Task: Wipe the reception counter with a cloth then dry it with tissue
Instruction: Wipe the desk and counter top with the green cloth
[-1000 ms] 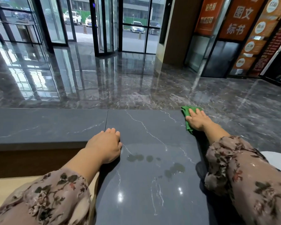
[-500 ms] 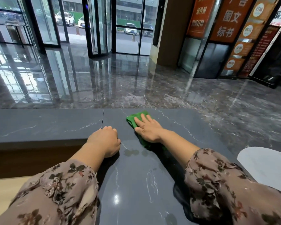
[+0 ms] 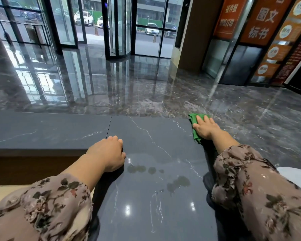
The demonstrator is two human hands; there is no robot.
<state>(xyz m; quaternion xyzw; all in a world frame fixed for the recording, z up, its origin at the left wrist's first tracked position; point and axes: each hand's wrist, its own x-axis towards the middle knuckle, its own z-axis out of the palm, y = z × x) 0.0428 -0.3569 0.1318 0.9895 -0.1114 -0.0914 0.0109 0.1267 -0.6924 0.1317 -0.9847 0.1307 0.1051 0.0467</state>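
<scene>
Green cloth (image 3: 195, 135), judged soft, light and limp, lies at the desk's (image 3: 155, 214) far edge, right of frame centre, pressed flat under the right hand's (image 3: 205, 127) straight fingers, so palm pressure should suit it; left hand (image 3: 108, 153) rests on the desk, fingers loosely bent, empty.

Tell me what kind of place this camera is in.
Most likely the lobby of an office or commercial building, seen from behind reception: a dark stone counter, a polished marble floor and a revolving glass door facing a street with parked cars.
</scene>
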